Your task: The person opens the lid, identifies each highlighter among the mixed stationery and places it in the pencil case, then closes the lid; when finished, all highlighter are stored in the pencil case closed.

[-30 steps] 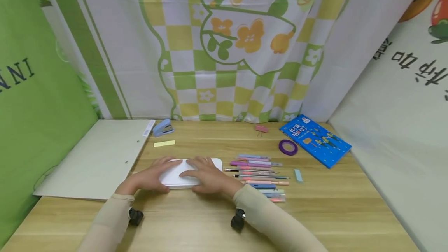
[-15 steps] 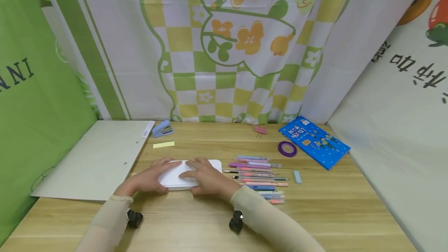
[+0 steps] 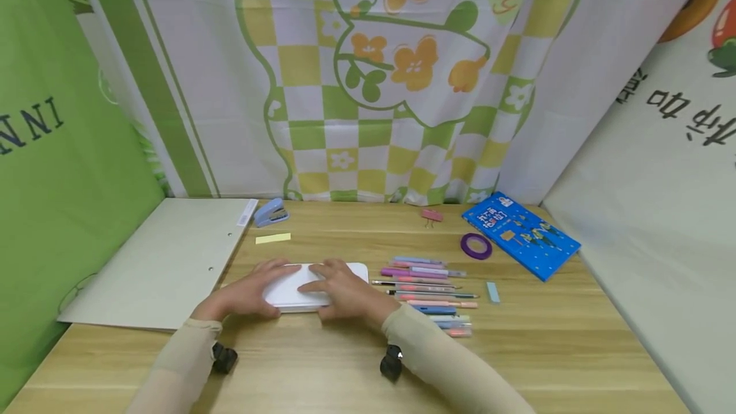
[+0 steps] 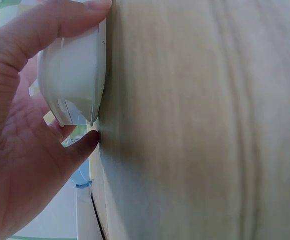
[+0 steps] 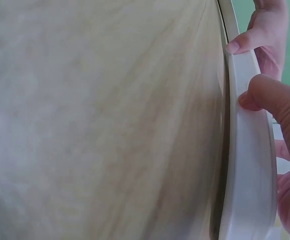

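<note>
So I've got both hands on this white case (image 3: 292, 291), which sits on the wooden table (image 3: 322, 363) between the big pale board (image 3: 155, 267) and a row of pens (image 3: 397, 272). My left hand (image 3: 252, 291) grips its left end, and my right hand (image 3: 346, 294) grips it further right (both thumbs on the near side). Blue stapler (image 3: 270, 213)'s further back, just beside the board.

Case (image 3: 287, 296) on table (image 3: 310, 369), pens (image 3: 425, 294) to its right, board (image 3: 155, 267) left, stapler (image 3: 269, 213) behind
</note>
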Demonstrator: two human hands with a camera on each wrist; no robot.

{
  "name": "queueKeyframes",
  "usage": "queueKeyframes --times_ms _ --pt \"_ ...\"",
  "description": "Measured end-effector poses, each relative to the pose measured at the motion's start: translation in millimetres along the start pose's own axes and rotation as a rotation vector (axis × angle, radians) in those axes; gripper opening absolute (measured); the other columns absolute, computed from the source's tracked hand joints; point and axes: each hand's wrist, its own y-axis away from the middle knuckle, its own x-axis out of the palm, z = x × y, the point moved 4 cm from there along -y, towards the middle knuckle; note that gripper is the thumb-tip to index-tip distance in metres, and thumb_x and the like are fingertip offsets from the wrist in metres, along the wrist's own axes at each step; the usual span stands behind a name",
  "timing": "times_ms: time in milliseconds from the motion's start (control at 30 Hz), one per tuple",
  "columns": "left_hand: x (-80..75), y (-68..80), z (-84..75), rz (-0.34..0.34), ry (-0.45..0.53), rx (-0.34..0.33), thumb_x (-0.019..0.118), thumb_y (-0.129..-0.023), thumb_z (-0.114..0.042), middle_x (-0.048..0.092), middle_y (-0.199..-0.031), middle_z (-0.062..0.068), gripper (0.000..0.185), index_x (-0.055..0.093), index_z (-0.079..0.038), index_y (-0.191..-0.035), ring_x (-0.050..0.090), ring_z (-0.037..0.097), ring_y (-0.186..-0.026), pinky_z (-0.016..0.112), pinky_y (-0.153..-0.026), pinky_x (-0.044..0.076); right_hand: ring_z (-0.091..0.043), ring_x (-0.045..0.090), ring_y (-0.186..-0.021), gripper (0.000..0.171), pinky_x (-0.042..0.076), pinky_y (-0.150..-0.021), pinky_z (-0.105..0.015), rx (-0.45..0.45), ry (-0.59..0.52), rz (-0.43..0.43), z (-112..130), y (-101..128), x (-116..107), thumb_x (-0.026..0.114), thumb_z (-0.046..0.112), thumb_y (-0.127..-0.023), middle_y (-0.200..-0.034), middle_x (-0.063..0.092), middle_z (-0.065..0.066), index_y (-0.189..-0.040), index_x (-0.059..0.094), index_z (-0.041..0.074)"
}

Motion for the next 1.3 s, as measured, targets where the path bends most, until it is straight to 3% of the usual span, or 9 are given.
queueKeyframes --times_ms 433,667,833,1000,1100,1300 --pt "-1.8 0.0 -4.8 -0.026 0.013 0.036 0.079 -0.062 -0.016 0.028 -0.146 0.027 0.094 0.034 -0.003 -0.144 0.022 0.049 -0.133 0.069 -0.100 0.021 -0.033 0.050 -0.117 0.056 0.034 -0.105 -0.043 -0.024 0.011 -0.013 -3.1 1.3 -0.2 0.073 0.036 -0.072 -0.137 0.051 -0.013 -0.127 0.062 0.028" --pt "-1.3 0.0 -0.5 -0.024 0.029 0.032 0.081 -0.061 -0.021 0.029 -0.144 0.028 0.105 0.025 0.001 -0.147 0.032 0.046 -0.127 0.065 -0.097 0.030 -0.030 0.052 -0.116 0.054 0.041 -0.099 -0.035 -0.025 -0.103 0.021 -6.1 -1.5 -11.6 0.072 0.031 -0.078 -0.134 0.053 -0.015 -0.129 0.060 0.021" --pt "-3.5 3.6 5.5 -0.047 0.092 -0.052 0.084 -0.060 -0.029 0.025 -0.145 0.027 0.115 0.016 -0.003 -0.149 0.039 0.042 -0.120 0.058 -0.096 0.035 -0.031 0.052 -0.120 0.051 0.039 -0.102 -0.035 -0.065 -0.201 0.042 -13.4 -3.6 -15.4 0.072 0.028 -0.082 -0.133 0.053 -0.017 -0.129 0.060 0.014" --pt "-2.5 6.6 6.2 -0.076 0.155 -0.138 0.086 -0.059 -0.028 0.013 -0.151 0.028 0.126 0.004 -0.009 -0.152 0.024 0.049 -0.133 0.062 -0.105 0.021 -0.029 0.052 -0.120 0.049 0.039 -0.102 -0.035 -0.057 -0.238 0.040 -20.0 4.8 -19.1 0.072 0.025 -0.082 -0.129 0.056 -0.017 -0.126 0.061 0.008" --pt "-3.0 8.5 6.8 -0.088 0.185 -0.164 0.087 -0.058 -0.027 0.018 -0.149 0.029 0.132 -0.004 -0.007 -0.151 0.027 0.048 -0.131 0.060 -0.106 0.020 -0.027 0.056 -0.114 0.044 0.043 -0.099 -0.033 -0.070 -0.238 -0.004 -23.9 13.1 -25.1 0.072 0.022 -0.080 -0.123 0.060 -0.015 -0.121 0.064 0.006" --pt "-6.1 10.1 6.2 -0.146 0.234 -0.148 0.090 -0.055 -0.024 0.031 -0.140 0.028 0.142 -0.015 -0.005 -0.148 0.041 0.041 -0.120 0.055 -0.104 0.027 -0.022 0.063 -0.104 0.030 0.046 -0.093 -0.026 -0.102 -0.295 -0.125 -33.5 23.0 -42.4 0.071 0.013 -0.078 -0.107 0.069 -0.009 -0.106 0.071 0.003"
